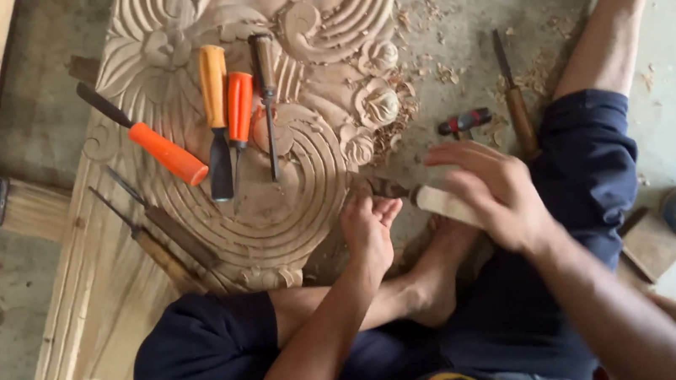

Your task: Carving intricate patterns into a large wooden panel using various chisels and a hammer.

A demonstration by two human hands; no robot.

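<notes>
Head view looks straight down on a person sitting cross-legged on the concrete floor in dark shorts, at the edge of a large carved wooden panel with swirls and flowers cut in relief. Their left hand rests on the panel's rim, fingers curled around the blade end of a chisel, steadying it against the wood. Their right hand is wrapped around the chisel's pale wooden handle, just beside the left. On the panel lie several tools: three orange-handled chisels and a brown-handled chisel side by side, plus two thin wooden-handled gouges nearer the left knee. Wood shavings are scattered on the floor, where another chisel and a small red-and-black tool lie near the right knee.
</notes>
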